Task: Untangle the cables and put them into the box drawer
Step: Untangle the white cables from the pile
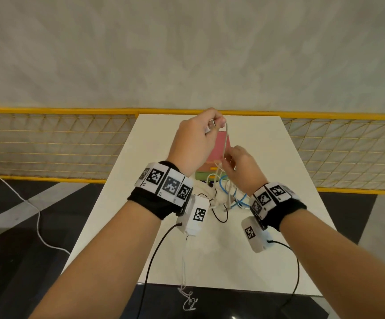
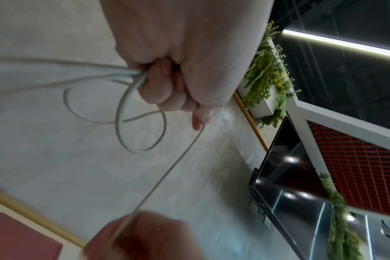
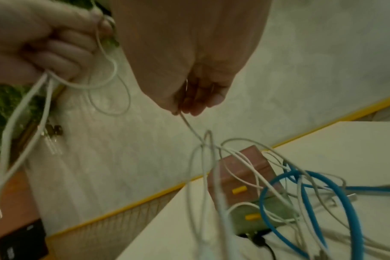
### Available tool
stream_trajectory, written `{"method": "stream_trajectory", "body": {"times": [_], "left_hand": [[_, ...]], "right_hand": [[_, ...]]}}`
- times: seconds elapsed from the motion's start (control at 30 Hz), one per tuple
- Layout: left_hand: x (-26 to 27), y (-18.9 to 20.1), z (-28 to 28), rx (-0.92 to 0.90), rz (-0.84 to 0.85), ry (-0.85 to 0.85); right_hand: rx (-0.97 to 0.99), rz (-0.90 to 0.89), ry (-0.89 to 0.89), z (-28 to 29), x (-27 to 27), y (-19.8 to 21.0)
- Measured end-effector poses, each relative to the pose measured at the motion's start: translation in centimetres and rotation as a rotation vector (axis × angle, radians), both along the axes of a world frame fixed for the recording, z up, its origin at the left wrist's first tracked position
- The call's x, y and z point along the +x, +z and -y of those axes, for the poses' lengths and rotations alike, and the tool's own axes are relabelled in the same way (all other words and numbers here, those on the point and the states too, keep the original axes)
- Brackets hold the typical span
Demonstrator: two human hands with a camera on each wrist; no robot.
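The left hand (image 1: 195, 139) is raised above the white table (image 1: 279, 249), fingers curled round loops of a thin white cable (image 2: 167, 176). From it the strand runs taut down to the right hand (image 1: 238, 168), whose fingertips (image 3: 189, 109) pinch it just above the knot of cables (image 1: 227, 192), white, blue and black, lying on the table in front of the box drawer (image 1: 214, 153). Both hands hide much of that pink-and-green box. The wrist bands (image 1: 163, 183) bear black-and-white square codes; no writing is legible. The wrist views are blurred.
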State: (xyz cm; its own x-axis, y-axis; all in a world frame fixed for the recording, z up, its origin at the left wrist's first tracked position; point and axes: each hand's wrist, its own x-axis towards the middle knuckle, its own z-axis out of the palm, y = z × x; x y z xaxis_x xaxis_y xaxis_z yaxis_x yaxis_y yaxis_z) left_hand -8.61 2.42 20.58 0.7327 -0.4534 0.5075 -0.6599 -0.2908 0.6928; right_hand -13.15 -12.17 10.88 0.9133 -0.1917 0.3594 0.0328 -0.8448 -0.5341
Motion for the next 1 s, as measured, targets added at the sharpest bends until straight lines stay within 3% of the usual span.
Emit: {"method": "stream_trajectory", "body": {"times": [0.1,0.23,0.3,0.5,0.67,0.8,0.87,1.0], "left_hand": [[0.1,1.8,-0.8,-0.110,0.023,0.024],[1.6,4.7,-3.0,-0.305,0.095,0.134],[2.5,5.3,-4.0,-0.308,0.118,0.174],[3.3,1.7,-3.9,0.171,-0.004,0.287],[0.4,-2.7,-0.9,0.406,-0.152,-0.062],[0.9,-5.8,0.7,0.571,-0.248,-0.114],[1.0,-5.5,0.7,0.493,-0.248,-0.126],[1.3,-2.3,0.1,0.178,-0.155,-0.062]], "right_hand": [[-0.062,-0.122,-0.007,0.0,-0.3,-2.3],[-0.024,-0.375,-0.068,1.8,-0.9,-4.7],[0.025,-0.432,-0.083,2.5,-1.2,-5.0],[0.029,-0.402,-0.066,2.5,-0.5,-2.8],[-0.014,-0.347,0.040,1.6,0.0,0.3],[-0.052,-0.234,0.073,1.7,-0.3,0.9],[-0.083,-0.229,0.070,2.0,-0.7,0.6],[-0.116,-0.389,0.008,3.4,-1.2,-1.5]]}}
